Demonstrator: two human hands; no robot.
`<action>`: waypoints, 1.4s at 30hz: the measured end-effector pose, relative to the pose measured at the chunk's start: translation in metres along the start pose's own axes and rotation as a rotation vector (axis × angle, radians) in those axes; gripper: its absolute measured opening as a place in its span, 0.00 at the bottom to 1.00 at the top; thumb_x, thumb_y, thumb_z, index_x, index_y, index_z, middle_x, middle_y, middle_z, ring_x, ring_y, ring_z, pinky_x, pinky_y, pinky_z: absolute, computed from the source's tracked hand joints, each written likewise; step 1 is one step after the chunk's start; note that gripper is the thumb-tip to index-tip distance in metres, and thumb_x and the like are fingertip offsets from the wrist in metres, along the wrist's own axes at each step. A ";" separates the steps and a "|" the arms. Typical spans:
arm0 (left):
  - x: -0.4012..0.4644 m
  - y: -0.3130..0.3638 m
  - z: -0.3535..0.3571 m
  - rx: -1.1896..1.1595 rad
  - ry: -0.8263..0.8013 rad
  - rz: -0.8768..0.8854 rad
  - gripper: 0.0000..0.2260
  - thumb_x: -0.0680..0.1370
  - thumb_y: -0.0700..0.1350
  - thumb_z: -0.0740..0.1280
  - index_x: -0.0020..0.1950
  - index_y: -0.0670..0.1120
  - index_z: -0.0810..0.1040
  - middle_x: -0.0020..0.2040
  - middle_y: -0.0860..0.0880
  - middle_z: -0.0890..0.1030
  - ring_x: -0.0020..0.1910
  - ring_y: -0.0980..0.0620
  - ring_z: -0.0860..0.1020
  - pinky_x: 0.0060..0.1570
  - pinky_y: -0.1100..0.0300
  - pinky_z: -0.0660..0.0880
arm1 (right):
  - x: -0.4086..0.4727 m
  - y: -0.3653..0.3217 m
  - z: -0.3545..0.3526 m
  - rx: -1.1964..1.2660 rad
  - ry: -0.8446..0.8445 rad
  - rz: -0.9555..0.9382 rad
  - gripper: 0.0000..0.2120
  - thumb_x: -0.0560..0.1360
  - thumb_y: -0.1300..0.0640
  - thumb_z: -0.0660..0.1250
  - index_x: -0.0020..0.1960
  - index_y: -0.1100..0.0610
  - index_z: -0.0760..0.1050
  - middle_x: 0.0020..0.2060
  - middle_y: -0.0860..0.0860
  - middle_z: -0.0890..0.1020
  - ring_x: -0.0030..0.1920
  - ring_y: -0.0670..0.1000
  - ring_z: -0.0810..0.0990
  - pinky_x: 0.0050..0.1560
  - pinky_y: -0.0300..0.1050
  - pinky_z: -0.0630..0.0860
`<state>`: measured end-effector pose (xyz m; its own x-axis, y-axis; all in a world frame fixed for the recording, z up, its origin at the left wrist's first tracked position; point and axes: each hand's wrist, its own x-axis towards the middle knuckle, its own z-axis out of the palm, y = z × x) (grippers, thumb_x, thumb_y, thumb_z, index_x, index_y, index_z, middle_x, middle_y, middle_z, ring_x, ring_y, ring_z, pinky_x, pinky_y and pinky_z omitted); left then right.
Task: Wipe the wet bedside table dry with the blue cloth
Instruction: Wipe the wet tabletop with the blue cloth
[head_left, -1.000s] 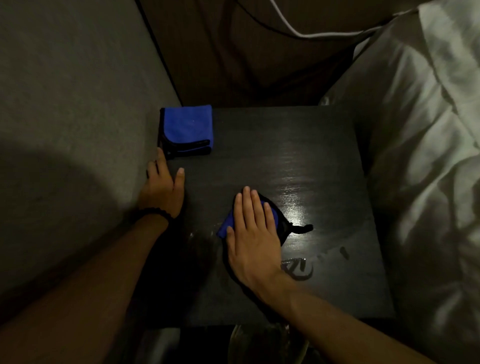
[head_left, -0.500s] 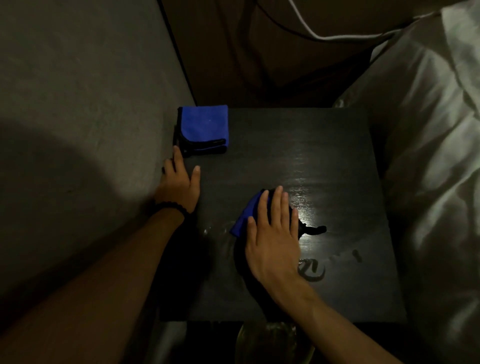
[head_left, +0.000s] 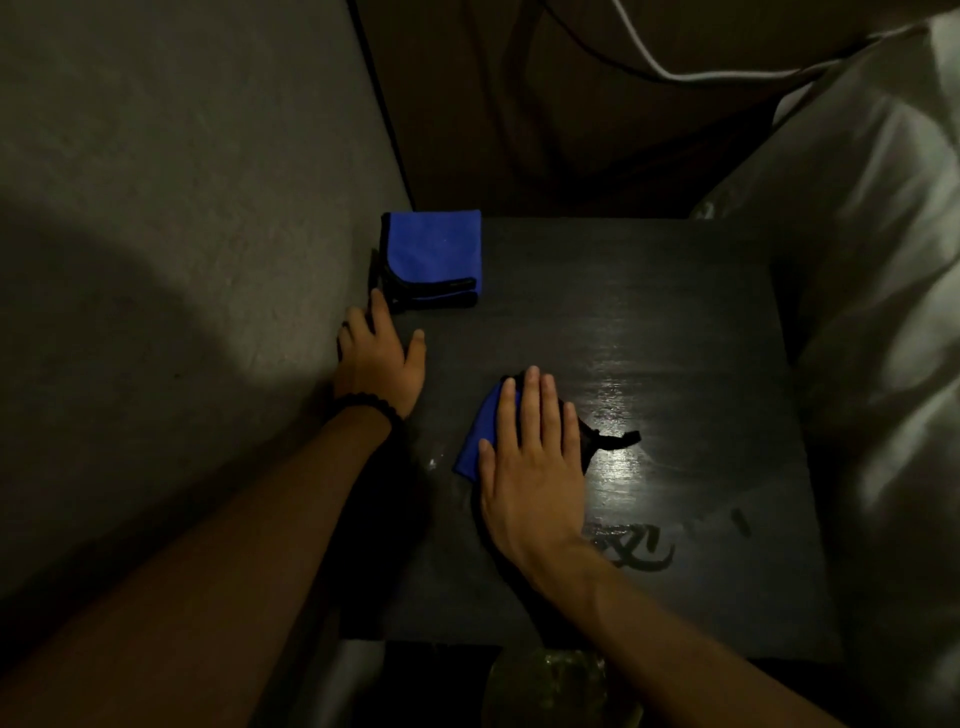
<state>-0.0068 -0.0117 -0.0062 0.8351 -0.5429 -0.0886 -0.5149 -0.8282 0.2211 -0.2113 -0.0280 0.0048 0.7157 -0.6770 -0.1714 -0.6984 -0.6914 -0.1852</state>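
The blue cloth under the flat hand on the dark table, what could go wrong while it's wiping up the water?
1. The right hand covers most of the crumpled blue cloth, so it may only smear the shiny wet patch around.
2. The squiggly water streaks near the black wooden bedside table's front could get missed.
3. Water pushed rightward might reach the white bedding beside the table.

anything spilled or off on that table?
Yes: water streaks sit on the bedside table near its front edge, right of the right hand pressing the blue cloth. A second folded cloth lies unused at the back left corner.
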 end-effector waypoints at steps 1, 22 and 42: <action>0.002 0.002 -0.001 -0.014 0.013 -0.009 0.29 0.79 0.55 0.60 0.75 0.44 0.57 0.69 0.38 0.62 0.63 0.40 0.67 0.58 0.46 0.69 | 0.002 -0.003 0.000 0.008 -0.007 -0.016 0.31 0.84 0.46 0.38 0.82 0.60 0.37 0.81 0.61 0.37 0.81 0.58 0.35 0.80 0.58 0.38; 0.039 -0.002 -0.004 -0.142 -0.201 0.138 0.42 0.76 0.66 0.58 0.77 0.47 0.37 0.75 0.38 0.55 0.71 0.38 0.61 0.68 0.44 0.60 | 0.023 -0.064 0.012 0.050 -0.012 -0.340 0.34 0.82 0.44 0.50 0.83 0.60 0.49 0.82 0.58 0.51 0.82 0.56 0.48 0.81 0.53 0.41; 0.035 0.004 -0.002 -0.049 -0.154 0.094 0.42 0.76 0.67 0.55 0.77 0.46 0.39 0.74 0.38 0.57 0.67 0.37 0.65 0.63 0.44 0.66 | 0.000 -0.093 0.021 0.074 -0.075 -0.166 0.36 0.82 0.40 0.31 0.81 0.62 0.34 0.80 0.59 0.36 0.81 0.56 0.33 0.79 0.54 0.34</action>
<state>0.0206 -0.0331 -0.0066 0.7422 -0.6355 -0.2126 -0.5761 -0.7672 0.2820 -0.1466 0.0415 0.0014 0.8216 -0.5324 -0.2036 -0.5700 -0.7698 -0.2873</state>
